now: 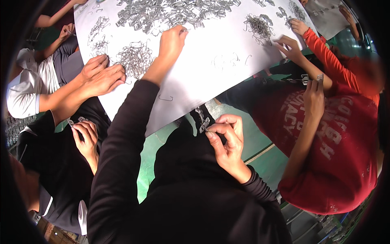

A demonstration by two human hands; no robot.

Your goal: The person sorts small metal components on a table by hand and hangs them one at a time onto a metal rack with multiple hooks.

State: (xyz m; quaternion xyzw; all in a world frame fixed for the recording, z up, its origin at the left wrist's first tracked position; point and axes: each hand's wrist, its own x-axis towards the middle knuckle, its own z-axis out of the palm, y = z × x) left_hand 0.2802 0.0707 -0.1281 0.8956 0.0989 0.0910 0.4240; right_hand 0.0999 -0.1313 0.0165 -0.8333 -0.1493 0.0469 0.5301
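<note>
a small flat metal clip (pixel 204 124) sits pinched between thumb and fingers of the right hand (pixel 227 142), held over the dark lap just off the near edge of the white sheet (pixel 211 61). the left hand (pixel 172 40) reaches far across the sheet, fingers closed narrow on a thin wire piece (pixel 185 30) at the rim of the big heap of shiny metal clips (pixel 170 14). a tangle of bent wire hooks (pixel 135 59) lies near the sheet's left edge, a smaller one (pixel 260 25) toward the far right. a lone hook (pixel 165 98) rests by the near edge. other people's hands crowd the left and right edges.
</note>
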